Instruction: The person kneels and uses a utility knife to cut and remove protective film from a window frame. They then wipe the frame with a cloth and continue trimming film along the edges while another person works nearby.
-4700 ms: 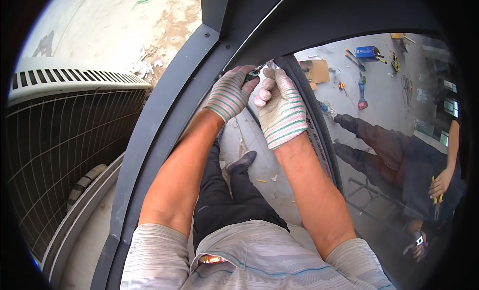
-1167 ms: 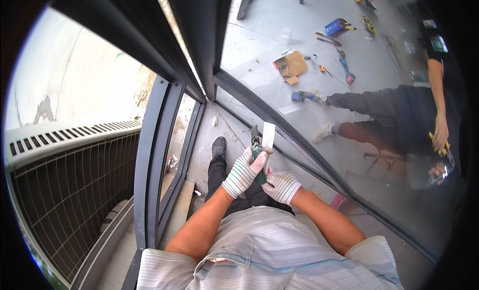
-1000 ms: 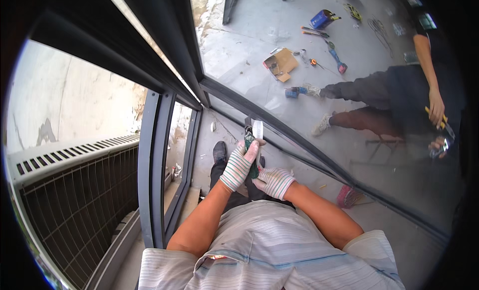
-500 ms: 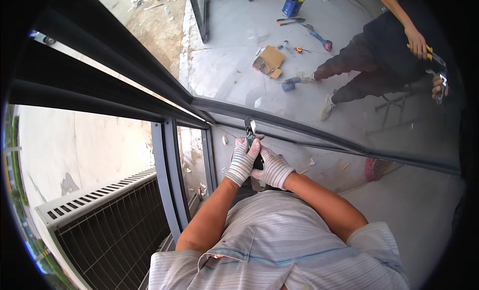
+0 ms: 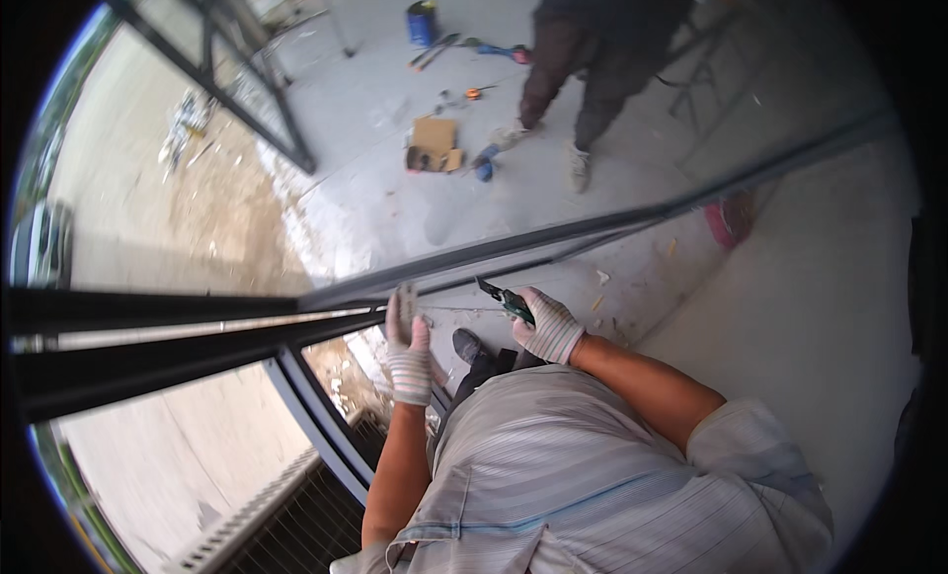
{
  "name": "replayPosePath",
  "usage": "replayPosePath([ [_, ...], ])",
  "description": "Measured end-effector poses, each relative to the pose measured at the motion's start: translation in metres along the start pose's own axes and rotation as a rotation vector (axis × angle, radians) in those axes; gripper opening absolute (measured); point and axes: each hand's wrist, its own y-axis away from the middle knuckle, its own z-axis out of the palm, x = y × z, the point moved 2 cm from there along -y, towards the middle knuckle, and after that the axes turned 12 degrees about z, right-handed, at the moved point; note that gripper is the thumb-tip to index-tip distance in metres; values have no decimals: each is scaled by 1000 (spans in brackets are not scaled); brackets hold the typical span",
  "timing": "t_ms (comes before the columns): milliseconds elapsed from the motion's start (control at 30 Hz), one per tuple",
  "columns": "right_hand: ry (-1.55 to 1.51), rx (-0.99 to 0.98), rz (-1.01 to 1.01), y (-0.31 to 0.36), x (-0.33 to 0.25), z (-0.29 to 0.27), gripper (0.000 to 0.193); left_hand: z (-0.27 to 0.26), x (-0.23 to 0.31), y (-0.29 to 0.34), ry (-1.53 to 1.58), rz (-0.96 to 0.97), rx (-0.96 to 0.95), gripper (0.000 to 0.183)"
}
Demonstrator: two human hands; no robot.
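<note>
My right hand (image 5: 549,324), in a striped knit glove, is closed around the handle of a green-and-black utility knife (image 5: 510,302). Its dark blade end points up and left, toward the glass frame. Apart from it on the left, my gloved left hand (image 5: 407,347) has its fingers stretched upward, slightly blurred. Those fingertips overlap the corner of the dark metal frame (image 5: 346,295); whether they touch it I cannot tell. Nothing shows in the left palm.
Behind the glass stand a person's legs (image 5: 578,80), near an opened cardboard box (image 5: 434,139), a blue can (image 5: 422,23) and scattered tools. A white outdoor unit (image 5: 257,500) sits lower left beside grey uprights (image 5: 326,416). A pink object (image 5: 728,221) lies at right.
My hands, together at the knife before, are now apart: the left has moved away leftward, and the right keeps the knife. The view has turned left, and the person beyond the glass appears more upright.
</note>
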Motion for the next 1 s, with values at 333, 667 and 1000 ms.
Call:
replayPosePath([
  [333, -477, 627, 554, 52, 165, -85, 34, 11, -21, 1, -115, 66, 127, 60],
  [667, -469, 658, 481, 0, 231, -106, 42, -24, -32, -9, -302, -198, 191, 52],
  [1000, -446, 658, 416, -24, 266, -99, 39, -15, -25, -16, -622, -218, 165, 44],
])
